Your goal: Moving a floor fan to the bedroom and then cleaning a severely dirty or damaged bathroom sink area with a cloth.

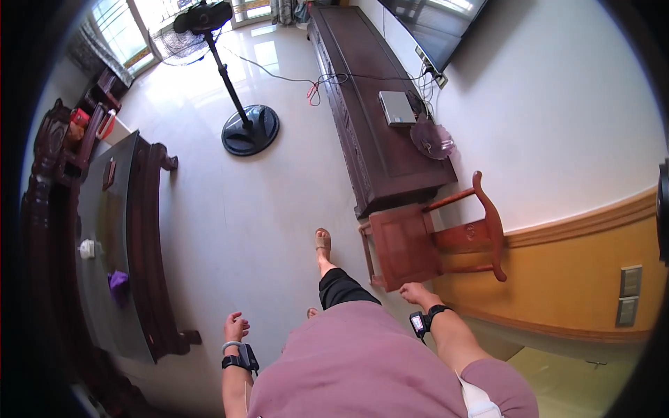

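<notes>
My left hand [236,327] hangs at my side above the tiled floor, its fingers loosely bent and apart, with nothing in it. Close to the near corner of a reddish wooden chair [402,245] is my right hand [418,294]. Its fingers curl downward and their undersides are hidden, so I cannot tell whether it touches the seat. Both forearms wear black straps with small devices. The chair stands beside the wall, at the end of a long dark wooden TV cabinet [360,104]. One sandalled foot [323,243] is forward on the floor.
A black pedestal fan [250,129] stands ahead, its cord [277,77] running across to the cabinet. On the cabinet are a silver box [397,108] and a purplish dish [433,138]. To the left, a glass-topped table [112,209] carries a purple cloth [118,282].
</notes>
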The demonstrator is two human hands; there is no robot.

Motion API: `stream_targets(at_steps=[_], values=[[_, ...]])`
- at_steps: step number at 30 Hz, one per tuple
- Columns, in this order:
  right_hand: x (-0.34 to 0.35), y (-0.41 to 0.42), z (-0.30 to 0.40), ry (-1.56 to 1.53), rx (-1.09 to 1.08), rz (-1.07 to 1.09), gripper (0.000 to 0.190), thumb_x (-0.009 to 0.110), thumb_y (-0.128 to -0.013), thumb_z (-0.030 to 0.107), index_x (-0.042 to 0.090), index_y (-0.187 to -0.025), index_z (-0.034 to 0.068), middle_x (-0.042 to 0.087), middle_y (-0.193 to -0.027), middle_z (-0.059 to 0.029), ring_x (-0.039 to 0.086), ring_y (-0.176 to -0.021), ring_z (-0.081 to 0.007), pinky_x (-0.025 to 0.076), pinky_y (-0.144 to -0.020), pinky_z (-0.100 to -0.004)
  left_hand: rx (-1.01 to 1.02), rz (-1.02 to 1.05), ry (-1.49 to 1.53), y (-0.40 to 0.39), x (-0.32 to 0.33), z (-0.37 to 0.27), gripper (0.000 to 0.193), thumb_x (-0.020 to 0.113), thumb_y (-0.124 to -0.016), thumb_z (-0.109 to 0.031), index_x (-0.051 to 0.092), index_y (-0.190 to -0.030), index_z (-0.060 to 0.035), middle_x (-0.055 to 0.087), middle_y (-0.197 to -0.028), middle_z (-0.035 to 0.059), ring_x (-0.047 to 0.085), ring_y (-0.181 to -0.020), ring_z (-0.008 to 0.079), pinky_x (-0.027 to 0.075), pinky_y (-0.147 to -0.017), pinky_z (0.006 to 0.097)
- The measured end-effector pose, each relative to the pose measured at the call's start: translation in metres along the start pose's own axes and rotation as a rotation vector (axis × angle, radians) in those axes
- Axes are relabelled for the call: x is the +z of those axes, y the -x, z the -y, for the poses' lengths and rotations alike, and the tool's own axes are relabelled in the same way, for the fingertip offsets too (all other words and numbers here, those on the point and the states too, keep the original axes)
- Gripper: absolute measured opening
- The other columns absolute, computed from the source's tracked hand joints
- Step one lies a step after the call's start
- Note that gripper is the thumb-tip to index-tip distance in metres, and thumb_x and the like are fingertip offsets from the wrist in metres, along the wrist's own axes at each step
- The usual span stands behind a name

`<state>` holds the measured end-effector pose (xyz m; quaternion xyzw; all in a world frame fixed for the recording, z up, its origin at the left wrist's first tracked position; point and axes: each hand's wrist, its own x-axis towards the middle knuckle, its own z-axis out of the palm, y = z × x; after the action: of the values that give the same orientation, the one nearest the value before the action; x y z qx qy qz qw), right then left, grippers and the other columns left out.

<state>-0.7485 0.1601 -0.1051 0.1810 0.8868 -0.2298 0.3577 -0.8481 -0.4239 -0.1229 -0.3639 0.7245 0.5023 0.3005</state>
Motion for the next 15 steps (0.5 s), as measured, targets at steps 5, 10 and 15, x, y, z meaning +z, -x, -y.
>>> stream_targets(at_steps=[5, 10, 15], values=[[-0.039, -0.093, -0.001, -0.033, -0.07, 0.035, 0.025, 0.059, -0.076, 0.018, 0.066, -0.1, 0.012, 0.067, -0.086, -0.0089, 0.064, -0.072, -0.0187, 0.052, -0.067, -0.0317, -0.049, 0.148, -0.076, -0.033, 0.049, -0.105, 0.038, 0.053, -0.078, -0.008, 0.047, -0.115, -0.007, 0.06, -0.085, 0.0088, 0.062, -0.07, 0.0205, 0.05, -0.056, 0.0342], [-0.174, -0.202, 0.074, -0.189, -0.117, -0.21, 0.023, 0.054, -0.075, 0.019, 0.065, -0.093, 0.009, 0.063, -0.095, -0.0154, 0.06, -0.091, -0.0322, 0.048, -0.081, -0.0374, -0.078, 0.239, -0.231, -0.057, 0.068, -0.194, 0.037, 0.056, -0.08, -0.011, 0.049, -0.116, -0.0058, 0.062, -0.084, 0.0081, 0.063, -0.074, 0.0192, 0.051, -0.06, 0.0319], [-0.309, -0.286, 0.147, -0.281, -0.21, -0.411, 0.025, 0.051, -0.078, 0.018, 0.064, -0.097, 0.009, 0.063, -0.093, -0.0183, 0.058, -0.093, -0.0352, 0.047, -0.082, -0.0404, -0.035, 0.163, -0.148, -0.102, 0.073, -0.28, 0.037, 0.053, -0.08, -0.011, 0.048, -0.116, -0.0063, 0.061, -0.087, 0.0078, 0.063, -0.075, 0.0188, 0.051, -0.061, 0.0322]])
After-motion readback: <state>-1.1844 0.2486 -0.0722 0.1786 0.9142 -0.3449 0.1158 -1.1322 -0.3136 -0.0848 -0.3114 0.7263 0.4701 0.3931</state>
